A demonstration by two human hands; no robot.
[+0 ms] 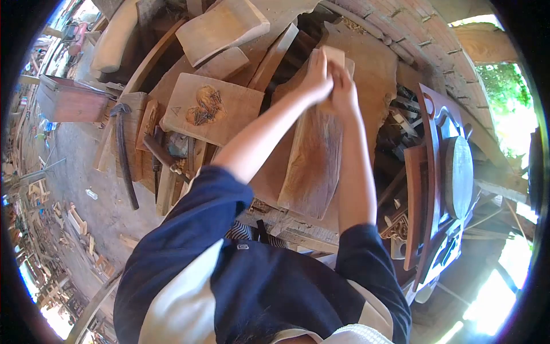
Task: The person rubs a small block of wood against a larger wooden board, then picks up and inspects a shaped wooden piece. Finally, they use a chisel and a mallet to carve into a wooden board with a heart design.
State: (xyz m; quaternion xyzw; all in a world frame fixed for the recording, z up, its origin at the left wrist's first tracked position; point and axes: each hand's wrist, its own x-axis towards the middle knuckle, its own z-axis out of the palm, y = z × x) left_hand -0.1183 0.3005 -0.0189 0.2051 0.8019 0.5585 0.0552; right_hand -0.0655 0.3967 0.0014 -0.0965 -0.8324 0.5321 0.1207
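Note:
Both my arms reach forward over a long wooden plank (pixel 311 163) with dark streaks in its grain. My left hand (pixel 317 82) and my right hand (pixel 344 92) are close together near the plank's far end. Their fingers are closed about a small light-brown wood block (pixel 334 55), which shows just beyond the fingertips. The underside of the block, where it meets the plank, is hidden by my hands. Left of the plank lies a flat board (pixel 238 110) with a dark carved or drawn figure (pixel 207 106) on it.
A hammer-like tool with a long dark handle (pixel 124 155) rests at the left, near a rounded wooden handle (pixel 158 150). Thick wood blocks (pixel 222 28) are piled at the back. A brick wall (pixel 395 23) and stacked wooden pieces (pixel 421 200) bound the right side.

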